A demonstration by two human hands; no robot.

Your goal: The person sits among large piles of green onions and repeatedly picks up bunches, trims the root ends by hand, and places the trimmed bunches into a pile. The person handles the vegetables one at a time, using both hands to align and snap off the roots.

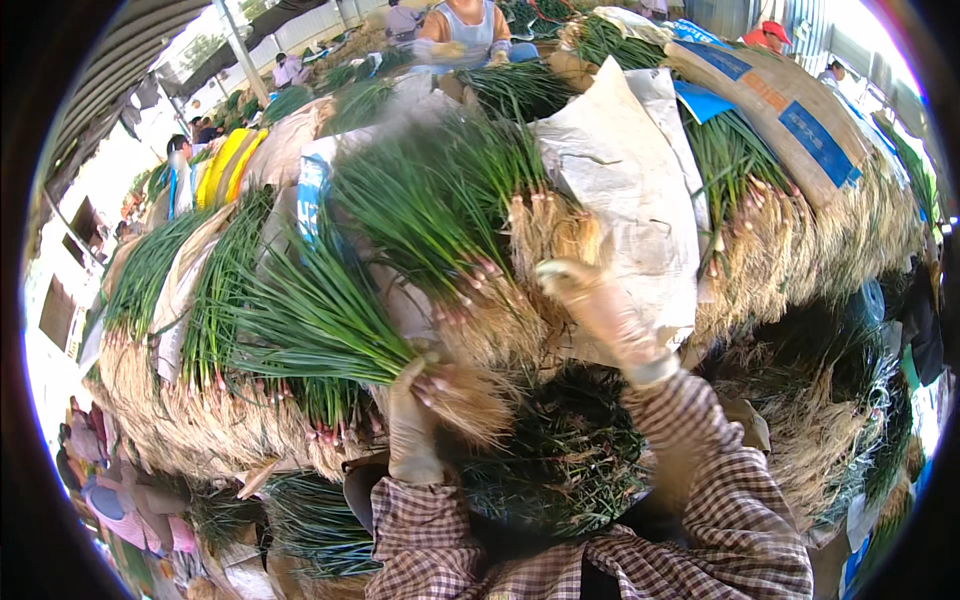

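Observation:
My gloved left hand [415, 427] grips a bunch of green onions [337, 330] near its pinkish bases, with the long leaves towards the upper left and the pale roots towards the right. My gloved right hand [600, 311], somewhat blurred, is raised over the lower part of a white woven sack [622, 172]. Its fingers are apart and no onion shows in them. Another bundle of green onions [457, 255] lies beyond my left hand, roots towards me. Smaller root clumps [555, 232] lie just beyond my right hand's fingers.
Rows of onions [225, 300] stretch left, roots hanging at the pile's edge. A printed sack [780, 112] covers onions at the right. Leaf scraps [555, 457] lie below my hands. A person in an apron [469, 30] is across the pile; another person [124, 510] is at lower left.

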